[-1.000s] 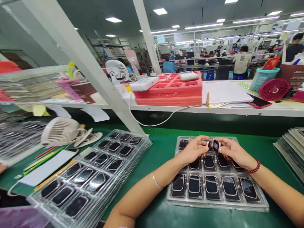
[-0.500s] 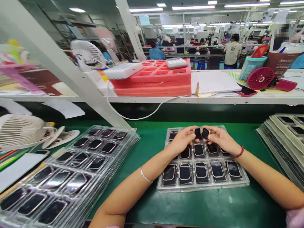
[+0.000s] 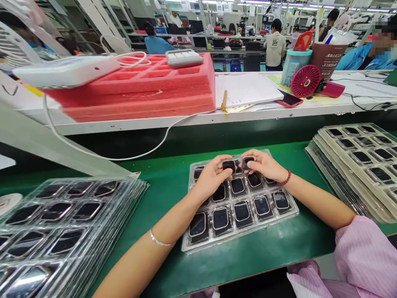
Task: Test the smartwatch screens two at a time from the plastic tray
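A clear plastic tray (image 3: 240, 231) with rows of dark, rounded-square watch-like pieces lies on the green mat. Over its back row, my left hand (image 3: 214, 174) holds one dark piece (image 3: 228, 167) between thumb and fingers. My right hand (image 3: 267, 166) grips another dark piece (image 3: 247, 162) just beside it, the thumb on its face. The two pieces are close together with a small gap, both low over the tray. Part of the back row is hidden behind my hands.
Stacked trays of similar pieces stand at the left (image 3: 71, 223) and right (image 3: 356, 165). A white shelf edge (image 3: 254, 118) runs behind, bearing red foam (image 3: 139, 99), papers, a phone and a pink fan (image 3: 305, 81). A slanted white post (image 3: 71, 145) rises at left.
The view has turned right and moved closer. Both held pieces are now lower over the tray's back row, with their faces tilted more upward.
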### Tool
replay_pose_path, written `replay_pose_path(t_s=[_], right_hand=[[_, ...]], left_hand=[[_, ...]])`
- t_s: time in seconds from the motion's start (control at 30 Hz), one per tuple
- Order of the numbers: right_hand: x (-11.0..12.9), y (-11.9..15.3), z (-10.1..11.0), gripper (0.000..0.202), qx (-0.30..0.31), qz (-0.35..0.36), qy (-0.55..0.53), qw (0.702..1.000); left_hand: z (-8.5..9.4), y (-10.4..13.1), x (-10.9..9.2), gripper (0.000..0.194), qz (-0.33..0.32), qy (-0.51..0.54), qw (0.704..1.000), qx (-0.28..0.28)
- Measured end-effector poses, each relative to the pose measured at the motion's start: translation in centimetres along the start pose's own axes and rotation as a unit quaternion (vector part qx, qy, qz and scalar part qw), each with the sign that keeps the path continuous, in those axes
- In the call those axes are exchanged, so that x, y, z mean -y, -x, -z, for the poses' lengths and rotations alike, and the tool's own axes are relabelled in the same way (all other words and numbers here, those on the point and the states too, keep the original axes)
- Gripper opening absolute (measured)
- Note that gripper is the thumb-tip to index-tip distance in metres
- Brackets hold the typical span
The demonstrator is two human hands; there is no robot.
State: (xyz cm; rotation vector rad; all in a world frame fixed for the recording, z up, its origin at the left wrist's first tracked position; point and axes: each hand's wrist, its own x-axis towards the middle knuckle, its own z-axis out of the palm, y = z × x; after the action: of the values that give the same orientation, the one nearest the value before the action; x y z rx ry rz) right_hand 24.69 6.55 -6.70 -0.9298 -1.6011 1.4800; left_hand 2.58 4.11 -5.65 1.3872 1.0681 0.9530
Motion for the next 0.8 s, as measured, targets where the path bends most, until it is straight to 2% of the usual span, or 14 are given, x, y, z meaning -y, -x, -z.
replay_pose_path(t_s=[0.07,0.17,0.27,0.37,0.43,0.5,0.57,0.63,0.73,0.8], right_hand=[[0.2,-0.6,0.7,0.014,-0.051,0.036,0.080,0.995],[0.2,-1.6,1.5,0.005,-0.121,0.083,0.273,0.951],[-0.2,-2.2,1.8,0.005,-0.109,0.060,0.408,0.904],[-0.1,-1.9,2.7,0.016,-0.092,0.060,0.476,0.873],[0.4,-1.4,4.2,0.016,-0.084,0.074,0.513,0.851],[1.0,-0.8,5.9,0.017,-0.067,0.058,0.553,0.829],[1.4,-0.4,7.3,0.014,-0.042,0.011,0.577,0.815],[1.4,-0.1,8.1,0.024,-0.011,-0.024,0.579,0.815],[0.9,-0.1,8.1,0.031,0.022,-0.022,0.566,0.824],[0.7,-0.2,7.7,0.028,0.023,-0.016,0.561,0.828]], left_hand=[[0.3,-0.6,-0.4,0.038,0.007,-0.034,0.999,-0.001],[0.1,-2.3,-0.8,0.020,-0.052,-0.172,0.984,-0.013],[-0.6,-4.0,-0.5,0.011,-0.090,-0.381,0.920,-0.023],[-0.2,-4.1,-0.1,0.022,-0.096,-0.533,0.840,-0.030],[1.5,-3.1,-0.1,0.030,-0.126,-0.562,0.817,-0.024],[3.9,-1.4,-0.4,0.027,-0.151,-0.564,0.812,0.014],[6.3,0.6,-0.7,0.026,-0.140,-0.581,0.799,0.070],[7.9,2.6,-0.7,0.024,-0.109,-0.601,0.786,0.096],[8.3,4.8,-0.4,0.024,-0.077,-0.613,0.781,0.090],[7.8,5.6,-0.3,0.019,-0.087,-0.596,0.795,0.073]])
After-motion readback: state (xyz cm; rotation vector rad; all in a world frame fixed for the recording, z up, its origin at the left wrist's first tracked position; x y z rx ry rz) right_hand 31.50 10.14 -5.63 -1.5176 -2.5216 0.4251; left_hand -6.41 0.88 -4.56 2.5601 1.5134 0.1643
